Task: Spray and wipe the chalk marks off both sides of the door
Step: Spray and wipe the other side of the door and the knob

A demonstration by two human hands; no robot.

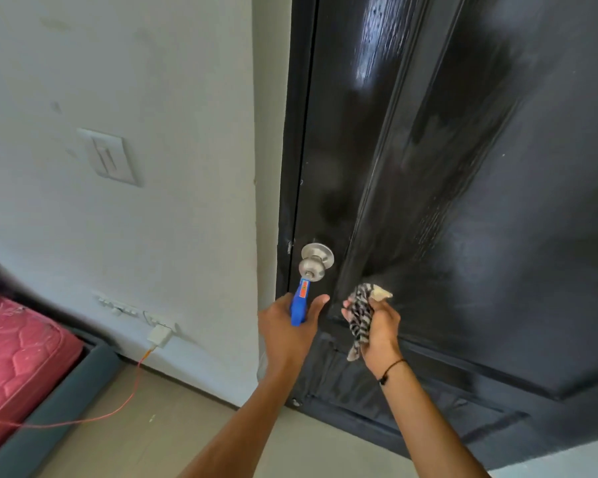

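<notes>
While a round steel doorknob juts just ahead, the left grip clasps a blue plastic spray bottle and the right grip clutches a striped cloth against the glossy black door.

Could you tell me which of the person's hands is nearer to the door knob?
The left hand, holding the blue spray bottle, is nearer: it sits just below the door knob. The right hand, gripping the striped cloth, is lower and further right, against the door.

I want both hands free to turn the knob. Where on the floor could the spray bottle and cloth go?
Bare tan floor lies between the bed frame and the door, below the left hand. It is crowded along the wall: an orange cable trails from the charger toward the bed.
</notes>
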